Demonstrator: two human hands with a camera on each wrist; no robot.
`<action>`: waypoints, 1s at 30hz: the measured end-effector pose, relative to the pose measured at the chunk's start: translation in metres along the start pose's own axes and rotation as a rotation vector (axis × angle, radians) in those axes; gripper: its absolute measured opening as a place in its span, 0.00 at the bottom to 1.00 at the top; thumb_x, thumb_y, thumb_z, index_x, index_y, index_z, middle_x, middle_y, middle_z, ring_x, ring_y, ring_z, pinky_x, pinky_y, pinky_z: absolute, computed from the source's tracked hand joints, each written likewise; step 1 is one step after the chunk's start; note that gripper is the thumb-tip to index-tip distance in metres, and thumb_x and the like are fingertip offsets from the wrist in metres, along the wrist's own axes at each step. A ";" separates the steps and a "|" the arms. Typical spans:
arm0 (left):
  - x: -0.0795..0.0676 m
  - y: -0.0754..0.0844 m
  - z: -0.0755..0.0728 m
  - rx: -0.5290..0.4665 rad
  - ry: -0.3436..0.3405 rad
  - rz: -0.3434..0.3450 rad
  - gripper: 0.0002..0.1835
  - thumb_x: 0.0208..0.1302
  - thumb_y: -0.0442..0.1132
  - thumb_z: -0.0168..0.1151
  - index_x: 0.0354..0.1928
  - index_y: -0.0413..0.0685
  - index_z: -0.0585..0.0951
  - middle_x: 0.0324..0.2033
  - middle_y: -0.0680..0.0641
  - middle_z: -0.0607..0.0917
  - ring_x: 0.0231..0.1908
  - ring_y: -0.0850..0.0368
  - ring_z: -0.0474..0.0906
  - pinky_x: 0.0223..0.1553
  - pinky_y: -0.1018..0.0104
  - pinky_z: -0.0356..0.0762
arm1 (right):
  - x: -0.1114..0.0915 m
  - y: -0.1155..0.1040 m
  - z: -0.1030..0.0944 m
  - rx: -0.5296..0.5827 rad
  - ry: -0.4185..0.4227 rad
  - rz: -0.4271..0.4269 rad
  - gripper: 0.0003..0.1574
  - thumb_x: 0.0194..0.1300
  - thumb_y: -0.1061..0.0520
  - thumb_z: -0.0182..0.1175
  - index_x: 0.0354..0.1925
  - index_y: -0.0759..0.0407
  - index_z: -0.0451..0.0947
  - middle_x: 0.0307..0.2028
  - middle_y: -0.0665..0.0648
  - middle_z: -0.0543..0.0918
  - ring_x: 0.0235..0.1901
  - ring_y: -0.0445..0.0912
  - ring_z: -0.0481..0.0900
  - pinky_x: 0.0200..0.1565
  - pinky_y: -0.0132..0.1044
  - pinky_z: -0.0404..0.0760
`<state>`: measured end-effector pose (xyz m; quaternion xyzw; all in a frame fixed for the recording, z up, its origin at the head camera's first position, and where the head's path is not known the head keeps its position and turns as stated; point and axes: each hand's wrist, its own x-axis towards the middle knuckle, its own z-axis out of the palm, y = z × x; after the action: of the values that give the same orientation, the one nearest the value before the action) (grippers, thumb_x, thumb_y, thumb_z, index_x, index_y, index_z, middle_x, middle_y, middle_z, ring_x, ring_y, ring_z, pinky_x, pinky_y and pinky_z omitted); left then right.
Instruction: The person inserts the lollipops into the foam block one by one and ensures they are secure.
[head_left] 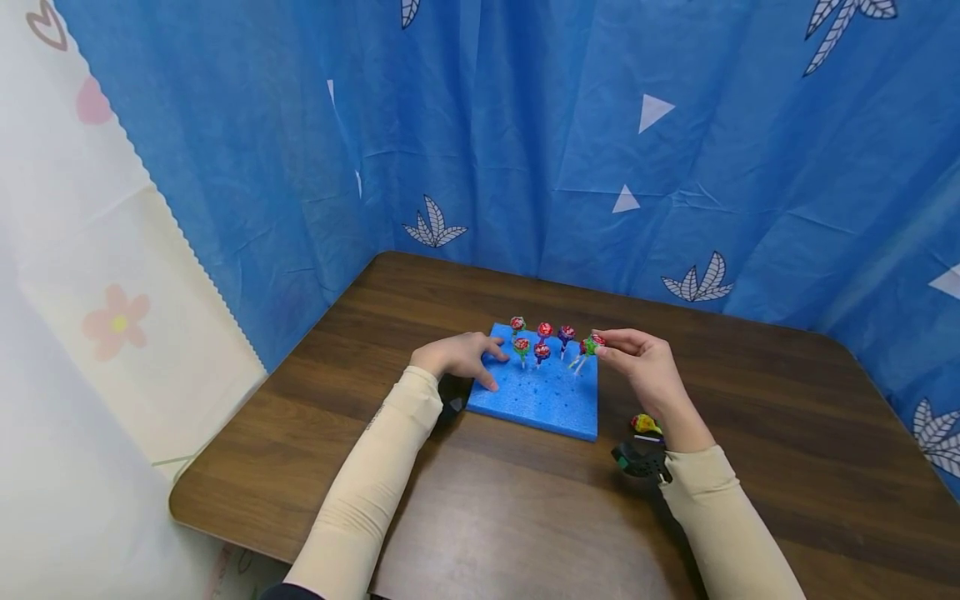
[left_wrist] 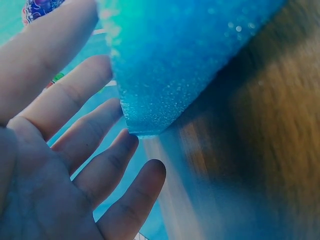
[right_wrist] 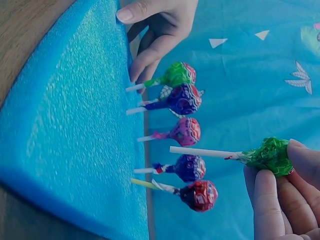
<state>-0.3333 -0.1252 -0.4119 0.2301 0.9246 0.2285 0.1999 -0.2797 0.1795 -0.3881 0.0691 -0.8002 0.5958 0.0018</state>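
My right hand (head_left: 645, 358) pinches a green-wrapped lollipop (right_wrist: 270, 157) by its candy head. Its bare white stick points toward the blue foam block (head_left: 532, 404), with the tip apart from the foam in the right wrist view. Several lollipops stand upright in the block: a green one (right_wrist: 175, 76), a purple one (right_wrist: 185, 100), a pink one (right_wrist: 186, 132), another purple one (right_wrist: 190, 168) and a dark red one (right_wrist: 200, 195) on a yellow stick. My left hand (head_left: 465, 357) rests on the block's left side, fingers spread; the left wrist view shows its fingertips (left_wrist: 115, 107) at the foam's edge.
A yellow-wrapped lollipop (head_left: 645, 423) lies on the brown wooden table (head_left: 480, 525), right of the block and close to my right wrist. Small holes dot the front of the foam. Blue curtains (head_left: 525, 150) hang behind the table, and a pale curtain (head_left: 112, 250) at the left.
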 end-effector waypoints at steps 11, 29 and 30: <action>-0.001 0.002 -0.001 -0.001 -0.003 -0.007 0.31 0.60 0.49 0.72 0.66 0.56 0.78 0.78 0.51 0.60 0.78 0.43 0.50 0.74 0.41 0.56 | 0.007 0.004 0.011 0.022 -0.013 -0.021 0.25 0.68 0.55 0.66 0.59 0.67 0.78 0.45 0.39 0.86 0.46 0.33 0.84 0.50 0.23 0.80; 0.001 0.000 0.000 0.007 -0.006 -0.011 0.32 0.60 0.50 0.72 0.67 0.58 0.77 0.78 0.51 0.60 0.78 0.44 0.50 0.74 0.41 0.56 | 0.009 0.009 0.025 -0.041 0.014 -0.006 0.21 0.68 0.59 0.65 0.57 0.65 0.80 0.54 0.61 0.85 0.44 0.34 0.83 0.48 0.24 0.82; 0.001 0.000 0.000 0.006 -0.006 -0.010 0.32 0.60 0.50 0.72 0.67 0.58 0.77 0.78 0.51 0.60 0.78 0.44 0.50 0.74 0.41 0.56 | 0.009 0.010 0.026 -0.043 0.017 -0.003 0.20 0.68 0.60 0.64 0.57 0.65 0.80 0.55 0.62 0.85 0.43 0.34 0.83 0.47 0.24 0.82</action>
<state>-0.3341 -0.1246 -0.4123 0.2266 0.9259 0.2239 0.2032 -0.2879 0.1568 -0.4038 0.0653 -0.8125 0.5791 0.0111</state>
